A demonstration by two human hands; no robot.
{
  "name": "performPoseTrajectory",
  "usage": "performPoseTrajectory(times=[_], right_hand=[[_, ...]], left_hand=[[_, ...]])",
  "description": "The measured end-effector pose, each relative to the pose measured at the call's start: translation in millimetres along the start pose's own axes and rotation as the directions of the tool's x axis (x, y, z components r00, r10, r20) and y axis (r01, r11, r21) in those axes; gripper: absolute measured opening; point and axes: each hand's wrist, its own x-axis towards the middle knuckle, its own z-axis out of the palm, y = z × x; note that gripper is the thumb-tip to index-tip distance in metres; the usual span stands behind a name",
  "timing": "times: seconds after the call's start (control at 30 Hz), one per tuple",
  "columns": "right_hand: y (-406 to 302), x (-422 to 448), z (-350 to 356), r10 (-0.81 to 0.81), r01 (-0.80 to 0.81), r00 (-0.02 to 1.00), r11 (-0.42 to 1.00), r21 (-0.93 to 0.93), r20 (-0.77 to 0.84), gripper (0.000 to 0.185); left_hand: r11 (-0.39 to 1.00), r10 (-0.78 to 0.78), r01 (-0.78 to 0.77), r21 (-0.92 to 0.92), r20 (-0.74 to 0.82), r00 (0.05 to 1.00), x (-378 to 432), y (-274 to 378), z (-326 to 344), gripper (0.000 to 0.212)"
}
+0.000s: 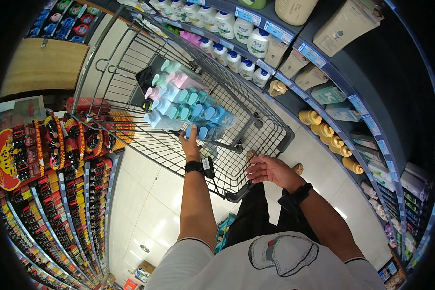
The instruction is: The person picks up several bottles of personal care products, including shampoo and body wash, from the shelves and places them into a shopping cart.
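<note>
In front of me stands a grey wire shopping cart [217,174] with pump bottles lying in rows inside. My left hand [190,145] reaches into it, its fingers around the pump head of a blue pump bottle [212,132] at the near end of the group. Some of those fingers are hidden. Other blue bottles [223,116], teal bottles [206,97], clear pale-blue bottles [161,119] and pink bottles [183,79] lie close together beyond it. Just outside the cart's near corner, my right hand [270,172] is empty, with its fingers apart.
Shelves on the right hold white bottles with blue caps [224,25], gold pump bottles [322,130] and beige packs [348,27]. A display of dark sauce bottles [54,137] stands at the left. A dark object [144,78] lies at the cart's far end. Tiled floor [148,206] shows below.
</note>
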Motion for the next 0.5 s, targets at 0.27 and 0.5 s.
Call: performPoseTrajectory(times=[0.27, 0.5], right_hand=[[4, 1, -1, 0.008, -0.010, 0.999, 1.000, -0.026, -0.044, 0.051], [16, 4, -5, 0.001, -0.001, 1.000, 1.000, 0.008, 0.019, 0.054]], left_hand=[[0.955, 0.025, -0.060, 0.290, 0.124, 0.992, 33, 10, 0, 0.055], [0.883, 0.302, -0.322, 0.341, 0.113, 0.947, 61, -13, 1, 0.055]])
